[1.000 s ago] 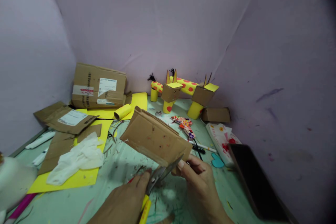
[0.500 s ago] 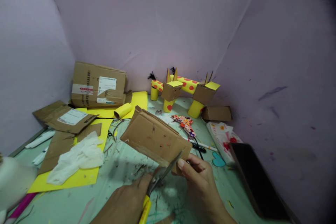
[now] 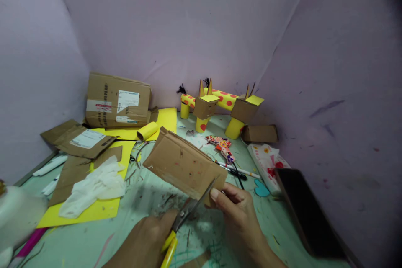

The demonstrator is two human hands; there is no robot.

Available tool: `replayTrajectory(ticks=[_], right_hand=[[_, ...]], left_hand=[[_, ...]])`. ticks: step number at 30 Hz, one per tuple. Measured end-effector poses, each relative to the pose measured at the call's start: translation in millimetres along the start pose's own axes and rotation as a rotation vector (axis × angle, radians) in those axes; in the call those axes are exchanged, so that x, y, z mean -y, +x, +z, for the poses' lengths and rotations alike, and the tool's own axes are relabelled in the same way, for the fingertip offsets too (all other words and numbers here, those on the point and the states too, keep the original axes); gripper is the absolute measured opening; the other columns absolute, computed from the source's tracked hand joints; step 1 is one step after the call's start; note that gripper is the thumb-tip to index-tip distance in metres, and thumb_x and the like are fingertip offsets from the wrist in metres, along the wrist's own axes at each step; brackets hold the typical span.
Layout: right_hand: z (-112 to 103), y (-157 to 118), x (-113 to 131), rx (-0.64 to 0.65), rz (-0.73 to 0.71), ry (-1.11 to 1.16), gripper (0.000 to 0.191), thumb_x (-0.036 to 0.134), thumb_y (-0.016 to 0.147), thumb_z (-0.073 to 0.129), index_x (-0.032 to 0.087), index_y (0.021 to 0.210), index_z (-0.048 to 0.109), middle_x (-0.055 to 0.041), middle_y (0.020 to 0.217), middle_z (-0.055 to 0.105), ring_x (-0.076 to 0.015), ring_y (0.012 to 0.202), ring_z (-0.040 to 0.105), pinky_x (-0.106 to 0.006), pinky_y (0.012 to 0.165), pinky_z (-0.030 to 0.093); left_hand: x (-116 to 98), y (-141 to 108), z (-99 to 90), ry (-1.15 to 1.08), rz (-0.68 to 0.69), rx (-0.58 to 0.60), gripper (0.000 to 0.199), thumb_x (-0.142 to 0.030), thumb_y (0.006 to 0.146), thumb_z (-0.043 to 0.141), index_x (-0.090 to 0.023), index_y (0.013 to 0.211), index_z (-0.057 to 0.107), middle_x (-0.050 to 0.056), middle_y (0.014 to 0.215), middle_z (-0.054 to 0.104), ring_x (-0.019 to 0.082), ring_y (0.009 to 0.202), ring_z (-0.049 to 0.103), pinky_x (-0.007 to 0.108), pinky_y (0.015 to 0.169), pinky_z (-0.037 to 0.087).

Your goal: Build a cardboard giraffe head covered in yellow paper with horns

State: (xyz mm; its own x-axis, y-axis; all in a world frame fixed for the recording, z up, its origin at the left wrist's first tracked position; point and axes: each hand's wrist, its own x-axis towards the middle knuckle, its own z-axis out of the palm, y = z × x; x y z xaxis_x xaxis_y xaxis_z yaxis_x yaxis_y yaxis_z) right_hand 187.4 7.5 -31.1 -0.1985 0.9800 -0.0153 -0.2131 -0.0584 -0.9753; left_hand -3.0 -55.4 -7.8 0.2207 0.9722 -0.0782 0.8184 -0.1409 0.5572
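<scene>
My left hand (image 3: 147, 231) is closed around yellow-handled scissors (image 3: 185, 214); part of its grip is hidden. The blades slant up to the right, with the upper blade across the face of a folded brown cardboard piece (image 3: 185, 164) near its right end. With thumb and fingers, my right hand (image 3: 236, 206) pinches that cardboard at its lower right corner, close beside the blade tips. The cardboard is held tilted above the table and has a few small reddish marks. Some fingertips of my right hand are hidden behind it.
Two spotted yellow giraffe-like figures (image 3: 205, 109) with cardboard heads stand at the back. A cardboard box (image 3: 117, 100), yellow paper (image 3: 94, 217) and a crumpled white tissue (image 3: 94, 186) lie left. A patterned glue gun (image 3: 222, 147), tissue pack (image 3: 266, 167) and dark phone (image 3: 309, 213) lie right.
The scissors and my left hand have shifted slightly left and down. The cardboard's right end and my right hand have moved a little to the left.
</scene>
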Motion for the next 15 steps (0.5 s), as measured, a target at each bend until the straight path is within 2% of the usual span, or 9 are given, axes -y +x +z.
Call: replayTrajectory(ticks=[3,6,9,15], right_hand=[[-0.7,0.2,1.1,-0.005,-0.008,-0.023,0.027,0.035,0.075,0.065,0.017,0.092,0.073,-0.0043,0.072,0.067,-0.0188,0.068,0.057,-0.028,0.061,0.044],[0.3,-0.6,2.0,-0.007,-0.009,-0.049,0.026,0.037,0.074,0.065,0.016,0.088,0.073,-0.0045,0.070,0.066,-0.0185,0.066,0.056,-0.028,0.059,0.043],[4.2,-3.1,3.5,0.032,0.000,-0.062,0.025,0.037,0.074,0.064,0.015,0.082,0.073,-0.0042,0.067,0.065,-0.0189,0.064,0.055,-0.029,0.059,0.043],[8.7,-7.1,6.9,0.041,-0.003,-0.077,0.024,0.038,0.073,0.064,0.015,0.074,0.072,-0.0038,0.065,0.063,-0.0188,0.063,0.054,-0.029,0.059,0.042]], left_hand=[[1.3,2.3,-4.9,-0.021,0.045,0.098,0.031,-0.032,0.082,0.055,-0.026,0.113,0.055,0.004,0.103,0.065,0.019,0.088,0.062,0.032,0.074,0.051],[-1.0,3.8,-9.0,-0.024,0.076,0.152,0.043,-0.030,0.074,0.057,-0.032,0.116,0.052,0.001,0.094,0.071,0.021,0.083,0.065,0.026,0.070,0.050],[-4.0,4.7,-9.8,0.008,0.071,0.152,0.044,-0.025,0.072,0.052,-0.029,0.116,0.052,0.003,0.099,0.070,0.022,0.086,0.065,0.027,0.073,0.049],[0.1,3.5,-6.6,0.120,0.010,0.121,0.044,-0.014,0.072,0.042,-0.023,0.113,0.055,0.007,0.084,0.071,0.024,0.074,0.065,0.031,0.067,0.047]])
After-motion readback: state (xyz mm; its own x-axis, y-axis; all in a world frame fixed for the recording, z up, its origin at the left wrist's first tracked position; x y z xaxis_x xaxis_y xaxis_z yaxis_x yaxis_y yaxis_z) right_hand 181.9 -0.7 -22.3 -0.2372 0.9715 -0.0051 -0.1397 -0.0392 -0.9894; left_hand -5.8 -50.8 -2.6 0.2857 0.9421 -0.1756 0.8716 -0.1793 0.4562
